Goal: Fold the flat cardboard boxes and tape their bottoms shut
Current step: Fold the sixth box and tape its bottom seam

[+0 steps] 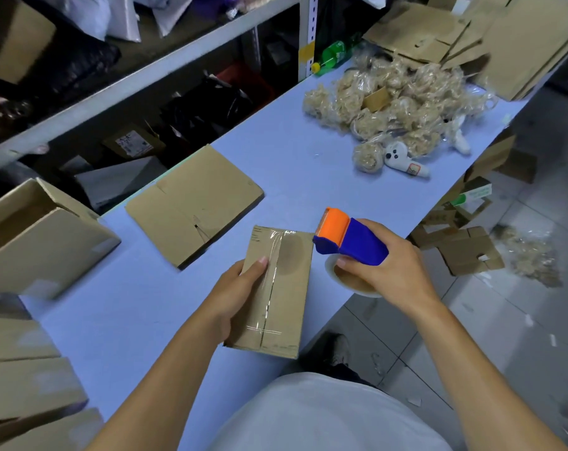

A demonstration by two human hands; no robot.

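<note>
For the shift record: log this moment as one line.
box: bottom seam taped | left hand: holds box | right hand: grips tape dispenser, lifted beside box | flat box: waiting

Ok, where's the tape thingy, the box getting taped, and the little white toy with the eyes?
tape dispenser (pixel 362 244): head view, on its blue body.
box being taped (pixel 286 307): head view, on its right flap beside the taped seam.
white toy (pixel 396 156): head view, on its face near the eyes.

Matt brown cardboard box (pixel 276 288), glossy clear tape (pixel 271 271), smooth plastic dispenser (pixel 351 237)
</note>
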